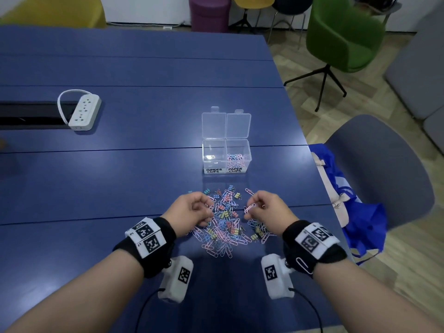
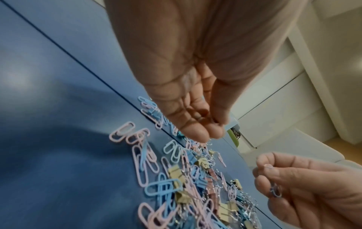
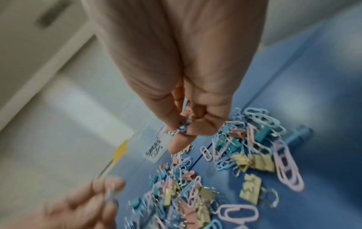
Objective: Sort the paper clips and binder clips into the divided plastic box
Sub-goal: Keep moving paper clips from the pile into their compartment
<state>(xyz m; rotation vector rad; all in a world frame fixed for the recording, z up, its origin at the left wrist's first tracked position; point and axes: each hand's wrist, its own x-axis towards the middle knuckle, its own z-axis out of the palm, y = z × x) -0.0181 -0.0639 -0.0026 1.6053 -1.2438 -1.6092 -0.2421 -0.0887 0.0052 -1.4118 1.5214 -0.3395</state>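
Note:
A mixed pile of pastel paper clips and small binder clips point(image 1: 225, 224) lies on the blue table in front of me. Behind it stands the clear divided box point(image 1: 226, 162), both lids open. Its "PAPER CLIPS" side point(image 1: 236, 157) holds several clips; the "BINDER CLIPS" side point(image 1: 213, 156) looks empty. My left hand point(image 1: 207, 210) hovers over the pile's left side, fingers curled, pinching a paper clip point(image 1: 211, 207). My right hand point(image 1: 249, 209) is over the right side and pinches paper clips point(image 3: 184, 125) between thumb and fingers. Both hands appear above the pile in the wrist views point(image 2: 207, 131).
A white power strip point(image 1: 84, 111) lies far left beside a cable slot. The table's right edge runs close to my right arm, with a blue bag point(image 1: 355, 212) on a grey chair point(image 1: 384, 164) beyond it. A stray paper clip point(image 1: 303, 264) clings to my right wristband.

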